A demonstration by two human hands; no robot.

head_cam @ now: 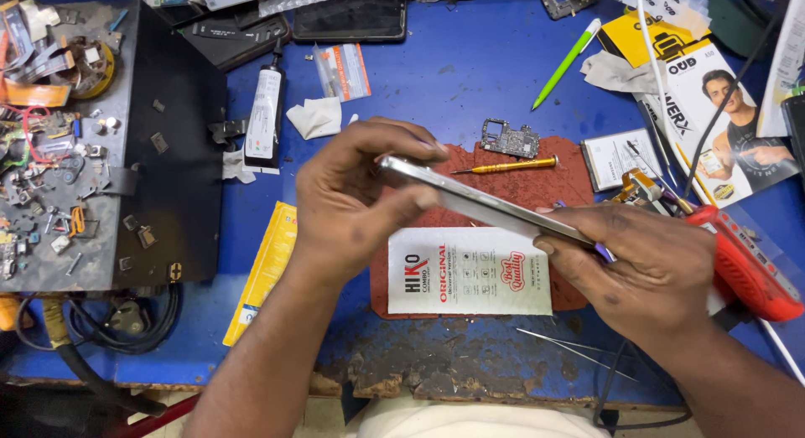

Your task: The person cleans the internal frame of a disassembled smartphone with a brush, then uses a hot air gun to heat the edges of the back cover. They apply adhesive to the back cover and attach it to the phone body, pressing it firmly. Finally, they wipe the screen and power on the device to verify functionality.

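Observation:
I hold a thin silver phone (482, 202) edge-on above the bench, tilted down to the right. My left hand (352, 199) pinches its upper left end between thumb and fingers. My right hand (650, 266) grips its lower right end, with a small purple tool (604, 253) tucked under the fingers. Below the phone lie a rust-red work mat (545, 182) and a white printed packet (470, 270). On the mat rest a small circuit board (510, 139) and a yellow-handled screwdriver (503, 165).
A black metal tray (172, 161) with several loose parts fills the left. Near it stand a glue tube (264, 111), a yellow packet (264, 270), a green pen (566, 65) and a dark phone (348, 19). A red tool (746, 266) lies right, tweezers (562, 344) at the front.

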